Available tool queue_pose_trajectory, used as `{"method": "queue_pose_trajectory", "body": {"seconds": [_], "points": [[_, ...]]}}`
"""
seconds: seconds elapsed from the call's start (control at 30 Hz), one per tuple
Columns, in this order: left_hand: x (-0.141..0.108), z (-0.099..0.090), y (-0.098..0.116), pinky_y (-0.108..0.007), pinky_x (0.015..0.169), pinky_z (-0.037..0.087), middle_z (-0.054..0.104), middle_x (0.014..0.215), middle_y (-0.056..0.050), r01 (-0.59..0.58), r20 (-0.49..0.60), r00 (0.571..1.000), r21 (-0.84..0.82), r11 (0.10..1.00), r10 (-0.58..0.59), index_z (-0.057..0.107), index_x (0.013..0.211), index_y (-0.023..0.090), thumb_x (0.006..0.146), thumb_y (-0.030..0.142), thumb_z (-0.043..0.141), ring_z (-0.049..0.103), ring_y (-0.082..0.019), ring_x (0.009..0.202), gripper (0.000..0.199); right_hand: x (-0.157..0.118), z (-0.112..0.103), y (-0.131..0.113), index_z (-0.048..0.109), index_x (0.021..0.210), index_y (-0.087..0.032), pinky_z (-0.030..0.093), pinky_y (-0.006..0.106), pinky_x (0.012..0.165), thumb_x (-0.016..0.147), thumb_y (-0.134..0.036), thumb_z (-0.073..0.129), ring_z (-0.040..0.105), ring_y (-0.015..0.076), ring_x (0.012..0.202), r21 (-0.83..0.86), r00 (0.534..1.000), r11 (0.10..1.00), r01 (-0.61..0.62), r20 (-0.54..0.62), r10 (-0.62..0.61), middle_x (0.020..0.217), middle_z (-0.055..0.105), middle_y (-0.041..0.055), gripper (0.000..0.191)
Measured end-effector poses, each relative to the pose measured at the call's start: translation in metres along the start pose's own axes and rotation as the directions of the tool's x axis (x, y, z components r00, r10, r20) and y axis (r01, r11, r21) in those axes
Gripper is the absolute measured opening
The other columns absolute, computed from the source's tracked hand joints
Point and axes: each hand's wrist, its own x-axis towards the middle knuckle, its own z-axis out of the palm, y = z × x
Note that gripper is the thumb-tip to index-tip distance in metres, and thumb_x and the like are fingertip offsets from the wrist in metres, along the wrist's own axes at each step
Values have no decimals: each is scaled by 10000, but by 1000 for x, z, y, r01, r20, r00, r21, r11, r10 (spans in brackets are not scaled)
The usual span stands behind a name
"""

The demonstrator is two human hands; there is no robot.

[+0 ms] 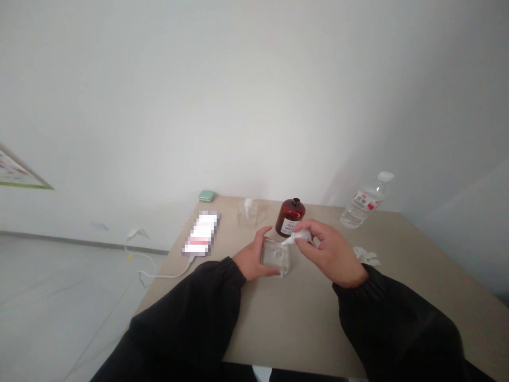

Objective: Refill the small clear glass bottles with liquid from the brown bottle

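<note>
Pale wall (238,95) — shadowed toward the right, beige table (294,323), grey floor (71,297)

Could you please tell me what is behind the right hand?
Behind the right hand, the brown bottle can be seen, except its lower right part, which is covered. Some crumpled white tissue shows past the wrist; whether more lies hidden there, I cannot tell.

Single head-worn view, looking from the person's eye level forward and down. Wall (254,106) fills the upper half; tabletop (306,318) spreads below, floor (79,297) at lower left. Left hand (251,260) and right hand (333,253) sit below centre, at mid range. Sleeves (194,318) run in from the bottom edge, nearest; dark strip (238,372) between, probably clothing.
</note>
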Motion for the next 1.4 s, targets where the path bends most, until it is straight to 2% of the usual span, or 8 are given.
{"method": "queue_pose_trajectory", "body": {"seconds": [0.3, 0.5, 0.63, 0.73, 0.83, 0.97, 1.17, 1.4], "points": [[-1, -2, 4, -460, 928, 450, 561, 1148, -88, 10, 4, 1000, 30, 1000, -10, 97, 1458, 235, 575, 308, 867, 604, -269, 1001, 1174, 8, 18, 5, 679, 881, -196, 358, 260, 592, 789, -240, 569, 522, 141, 599, -66, 993, 998, 9, 121, -1, 658, 612, -18, 149], [-1, 0, 0, -478, 970, 438, 553, 1224, -114, -2, -20, 1000, 30, 1000, 3, 113, 1458, 242, 576, 314, 876, 597, -284, 1063, 1168, 11, 39, 8, 699, 910, -198, 322, 254, 556, 769, -209, 590, 460, 125, 522, -92, 978, 996, -14, 205, 32, 557, 529, -47, 178], [0, 1, 2, -494, 1017, 405, 539, 1244, -140, -11, -58, 998, 35, 999, 13, 141, 1448, 208, 569, 315, 881, 575, -295, 1108, 1154, 9, 48, 15, 714, 941, -196, 382, 285, 611, 769, -249, 627, 513, 152, 567, -91, 975, 996, -9, 221, 29, 602, 595, -18, 200], [0, 1, 3, -495, 1004, 418, 521, 1241, -136, -29, -82, 996, 39, 999, 32, 165, 1440, 206, 558, 306, 884, 574, -288, 1086, 1143, 3, 51, 31, 709, 1002, -201, 452, 359, 770, 839, -377, 585, 609, 213, 778, 88, 994, 996, -9, 113, -1, 863, 705, 54, 270], [0, 2, 1, -505, 995, 427, 515, 1228, -126, -41, -84, 995, 62, 997, 46, 168, 1443, 214, 565, 325, 881, 567, -286, 1081, 1136, -4, 60, 57, 709, 985, -207, 459, 392, 909, 944, -443, 399, 623, 234, 959, 397, 993, 913, -97, -26, 117, 1002, 702, 76, 391], [-1, 2, -3, -522, 1034, 407, 485, 1284, -140, -88, -87, 992, 84, 993, 96, 172, 1454, 217, 595, 341, 871, 536, -303, 1153, 1114, -11, 79, 79, 726, 999, -243, 407, 430, 1040, 871, -457, 566, 592, 260, 1128, 626, 984, 761, -171, 65, 167, 1127, 691, 58, 296], [0, 1, 3, -523, 1126, 332, 422, 1379, -125, -290, -42, 948, 284, 914, 314, 354, 1414, 250, 665, 293, 824, 385, -323, 1309, 885, -13, 89, 74, 713, 1108, -273, 330, 489, 1124, 832, -524, 642, 501, 294, 1283, 717, 990, 688, -114, 136, 23, 1315, 616, 66, 380], [0, -1, 10, -501, 1144, 318, 438, 1385, -92, -284, 21, 955, 342, 896, 295, 386, 1421, 285, 716, 266, 785, 354, -303, 1322, 810, -14, 91, 74, 646, 1159, -229, 397, 484, 1071, 878, -529, 584, 541, 280, 1226, 728, 988, 679, -92, 152, -29, 1256, 623, 103, 416]]}}
